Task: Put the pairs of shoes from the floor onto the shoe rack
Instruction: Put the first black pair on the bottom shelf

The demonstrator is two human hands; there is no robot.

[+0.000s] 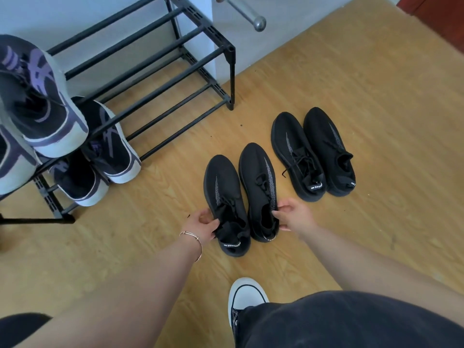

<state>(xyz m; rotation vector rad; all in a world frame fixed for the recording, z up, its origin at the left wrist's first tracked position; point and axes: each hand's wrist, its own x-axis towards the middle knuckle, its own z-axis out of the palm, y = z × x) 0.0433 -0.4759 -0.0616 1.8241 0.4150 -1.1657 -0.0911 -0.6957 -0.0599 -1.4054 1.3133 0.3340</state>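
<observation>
Two pairs of black knit shoes stand on the wooden floor. The near pair has a left shoe (227, 197) and a right shoe (259, 182). My left hand (204, 223) grips the left shoe at its heel side. My right hand (293, 214) grips the right shoe's heel side. The second black pair (312, 149) stands untouched further right. The black metal shoe rack (160, 79) stands at the upper left, its right half bare bars.
Purple-and-white sneakers fill the rack's left side: one (37, 96) on the top tier, a pair (110, 144) on the lower tier. A metal rod with a ball end (258, 22) juts out above the rack. My white-toed shoe (244, 295) stands on the floor below.
</observation>
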